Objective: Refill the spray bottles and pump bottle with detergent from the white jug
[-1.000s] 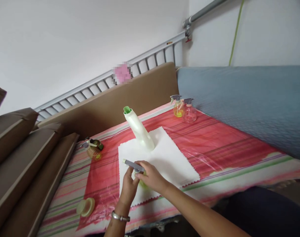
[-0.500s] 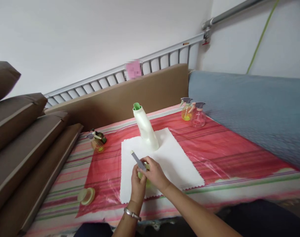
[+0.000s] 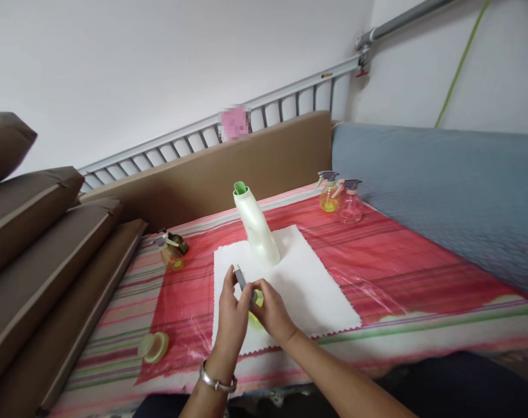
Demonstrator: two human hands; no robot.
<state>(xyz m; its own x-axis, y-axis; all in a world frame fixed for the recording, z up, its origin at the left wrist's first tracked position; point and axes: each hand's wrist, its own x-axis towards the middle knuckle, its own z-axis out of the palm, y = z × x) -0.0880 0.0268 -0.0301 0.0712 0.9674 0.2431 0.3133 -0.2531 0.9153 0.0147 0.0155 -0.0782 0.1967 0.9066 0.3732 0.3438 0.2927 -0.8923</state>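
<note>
My fingers [image 3: 228, 283] are closed on the spray bottle [image 3: 255, 321], right between both hands, over the white mat [image 3: 320, 296]. Left hand [image 3: 234, 313]'s at the grey nozzle [image 3: 240, 280], pointing away, slightly left; right hand [image 3: 273, 310]'s nearer the body.

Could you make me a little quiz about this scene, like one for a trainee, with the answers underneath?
1. Which wrist wears the silver bracelet: A) the left, B) the right, C) both?
2. How many spray bottles stand near the far right corner of the striped cloth?
3. True or false: the left hand has its fingers on a grey spray head, while the right hand holds the yellow bottle below it.

Key: 1. A. 2. Two: a yellow-tinted one and a pink one. 3. True.
</note>
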